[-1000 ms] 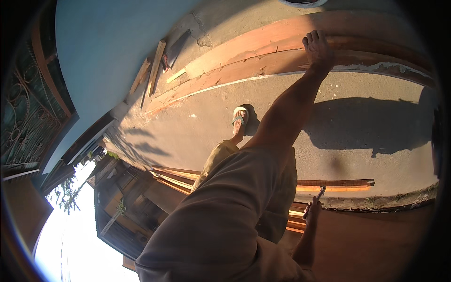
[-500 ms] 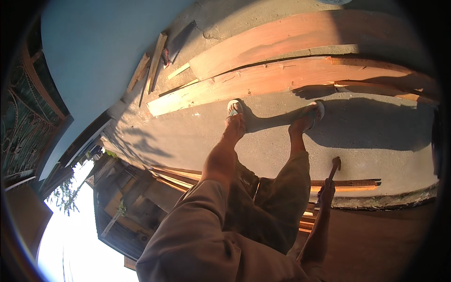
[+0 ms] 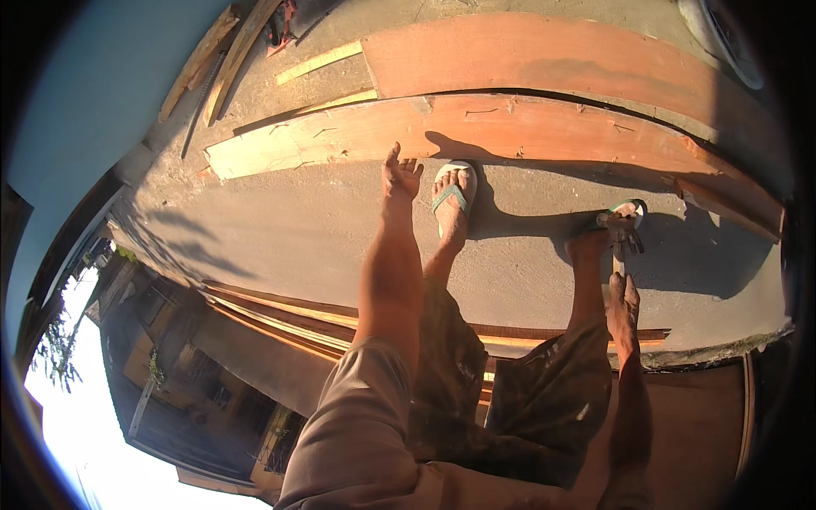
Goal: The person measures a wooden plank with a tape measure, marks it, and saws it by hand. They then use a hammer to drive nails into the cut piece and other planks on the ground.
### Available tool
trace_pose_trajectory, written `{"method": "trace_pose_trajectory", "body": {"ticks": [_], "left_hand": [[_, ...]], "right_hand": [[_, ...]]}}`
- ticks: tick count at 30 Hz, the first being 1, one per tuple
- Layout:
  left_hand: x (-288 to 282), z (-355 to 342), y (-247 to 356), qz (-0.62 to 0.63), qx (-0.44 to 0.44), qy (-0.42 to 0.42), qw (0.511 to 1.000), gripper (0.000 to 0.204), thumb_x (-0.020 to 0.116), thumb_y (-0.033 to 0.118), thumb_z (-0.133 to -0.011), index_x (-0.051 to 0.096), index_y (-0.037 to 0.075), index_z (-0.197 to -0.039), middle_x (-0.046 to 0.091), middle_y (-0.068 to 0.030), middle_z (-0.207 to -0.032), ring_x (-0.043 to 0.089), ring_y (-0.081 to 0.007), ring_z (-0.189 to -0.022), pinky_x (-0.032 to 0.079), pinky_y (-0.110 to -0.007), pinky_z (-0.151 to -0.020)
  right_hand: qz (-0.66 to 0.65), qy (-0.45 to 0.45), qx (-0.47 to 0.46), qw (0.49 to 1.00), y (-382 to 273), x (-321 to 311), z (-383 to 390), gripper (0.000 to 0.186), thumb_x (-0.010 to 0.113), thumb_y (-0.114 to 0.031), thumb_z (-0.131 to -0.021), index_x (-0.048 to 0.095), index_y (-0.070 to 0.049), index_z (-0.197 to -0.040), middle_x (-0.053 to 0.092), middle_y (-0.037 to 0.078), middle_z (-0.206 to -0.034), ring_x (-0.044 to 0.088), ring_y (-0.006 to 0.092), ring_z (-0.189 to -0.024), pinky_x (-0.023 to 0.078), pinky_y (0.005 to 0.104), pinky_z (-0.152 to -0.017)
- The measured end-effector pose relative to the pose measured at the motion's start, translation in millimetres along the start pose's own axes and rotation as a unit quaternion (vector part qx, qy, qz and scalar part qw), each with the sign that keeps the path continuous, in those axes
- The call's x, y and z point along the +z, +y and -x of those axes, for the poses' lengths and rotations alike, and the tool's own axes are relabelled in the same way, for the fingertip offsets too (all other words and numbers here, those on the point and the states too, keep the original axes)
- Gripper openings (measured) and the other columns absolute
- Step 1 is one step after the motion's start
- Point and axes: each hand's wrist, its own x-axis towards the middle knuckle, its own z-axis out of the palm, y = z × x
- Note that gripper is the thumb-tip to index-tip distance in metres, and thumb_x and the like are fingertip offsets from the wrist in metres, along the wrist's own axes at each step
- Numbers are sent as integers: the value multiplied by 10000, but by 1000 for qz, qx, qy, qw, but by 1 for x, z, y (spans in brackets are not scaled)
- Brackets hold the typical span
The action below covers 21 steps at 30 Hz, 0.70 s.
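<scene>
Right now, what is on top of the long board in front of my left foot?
On the long board, a few thin, nail-like pieces can be seen. Its underside and anything directly beneath are covered, so I cannot tell.

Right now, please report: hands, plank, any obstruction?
Left hand open, empty, near plank. Right hand gripping hammer. Plank lying on ground, nails showing. Left foot close beside it.

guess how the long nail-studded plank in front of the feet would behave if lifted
The plank would probably feel stiff, since it looks like solid wood. It may be awkward and swing at the ends, being far longer than the foot beside it. Lying flat, it seems unlikely to roll, but the thin nails on its face could snag.
</scene>
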Motion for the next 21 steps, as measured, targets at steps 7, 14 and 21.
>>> {"method": "trace_pose_trajectory", "body": {"ticks": [7, 14, 21], "left_hand": [[-7, 13, 15, 88, -12, -169, 982, 406, 807, 271, -788, 615, 54, -1072, 639, -65, -921, 598, -213, -838, 472, -333, -742], [12, 63, 28, 128, 48, -245, 960, 234, 733, 242, -872, 636, 45, -952, 592, -32, -840, 570, -169, -798, 506, -337, -754], [22, 146, 58, 116, 111, -336, 928, 222, 692, 272, -917, 615, 65, -891, 532, -5, -747, 539, -135, -724, 463, -294, -692]], "right_hand": [[-54, 18, -168, 984, -168, 123, -30, 459, 573, -419, -999, 525, 15, -1143, 473, 1, -721, 458, 51, -646, 375, 223, -521], [137, -29, -154, 978, -242, 162, -30, 482, 465, -469, -1022, 538, 3, -1082, 542, 137, -811, 527, 247, -691, 454, 383, -674], [117, 11, -185, 976, -268, 121, 24, 413, 478, -429, -1021, 510, -21, -1073, 562, 159, -732, 553, 275, -653, 444, 415, -634]]}}
